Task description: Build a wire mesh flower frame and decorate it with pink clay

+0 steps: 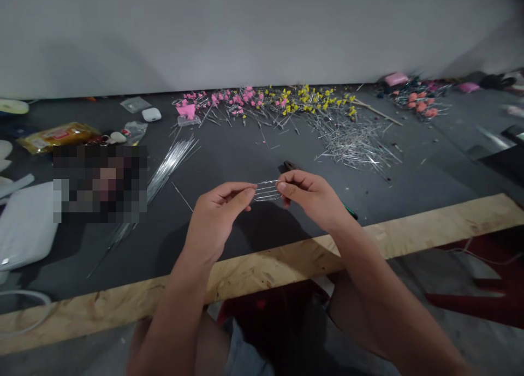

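Note:
My left hand [216, 215] pinches the left end of a small piece of several side-by-side silvery wires [267, 190] between thumb and fingers. Its right end is pinched by my right hand [314, 196], so the piece spans level between both hands, above the dark tabletop. Behind my right hand lies a tool with dark jaws [290, 165], likely pliers, mostly hidden; a green handle end shows near my wrist. One loose wire [182, 196] lies to the left of my left hand.
A bundle of straight wires [170, 160] lies left. At the back are wires with pink tips [241, 99] and yellow tips [307, 99], beside a heap of bare wires [356, 141]. Orange-tipped pieces [421, 104] sit farther right. A wooden edge [262, 272] borders the table's front.

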Tool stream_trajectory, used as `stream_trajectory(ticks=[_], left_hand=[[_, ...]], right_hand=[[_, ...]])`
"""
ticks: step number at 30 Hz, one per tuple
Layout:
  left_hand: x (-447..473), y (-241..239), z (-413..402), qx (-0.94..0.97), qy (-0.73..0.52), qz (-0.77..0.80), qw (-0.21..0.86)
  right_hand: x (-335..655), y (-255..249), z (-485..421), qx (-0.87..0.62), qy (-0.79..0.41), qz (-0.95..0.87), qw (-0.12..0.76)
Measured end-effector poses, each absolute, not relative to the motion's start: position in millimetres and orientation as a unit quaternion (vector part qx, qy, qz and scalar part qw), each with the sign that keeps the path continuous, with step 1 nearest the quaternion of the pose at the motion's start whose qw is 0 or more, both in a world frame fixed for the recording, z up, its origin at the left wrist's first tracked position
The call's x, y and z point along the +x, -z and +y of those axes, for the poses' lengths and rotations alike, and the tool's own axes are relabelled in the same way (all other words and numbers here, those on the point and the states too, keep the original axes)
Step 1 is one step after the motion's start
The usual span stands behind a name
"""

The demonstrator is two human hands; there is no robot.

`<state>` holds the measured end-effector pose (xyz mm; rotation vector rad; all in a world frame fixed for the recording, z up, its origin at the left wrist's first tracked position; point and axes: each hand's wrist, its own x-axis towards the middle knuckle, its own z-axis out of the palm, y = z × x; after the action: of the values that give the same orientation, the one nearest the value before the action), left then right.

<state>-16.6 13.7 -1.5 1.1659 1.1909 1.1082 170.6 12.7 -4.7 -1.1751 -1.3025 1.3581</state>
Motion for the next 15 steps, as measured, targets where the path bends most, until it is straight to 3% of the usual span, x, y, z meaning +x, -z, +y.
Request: stream_trajectory(ticks=[15], left_hand=[[-26,4,-1,0.537,-0.413,0.475,0.561]], right_hand=[[184,-7,-8,-0.504,-0.544,-0.554,0.377]])
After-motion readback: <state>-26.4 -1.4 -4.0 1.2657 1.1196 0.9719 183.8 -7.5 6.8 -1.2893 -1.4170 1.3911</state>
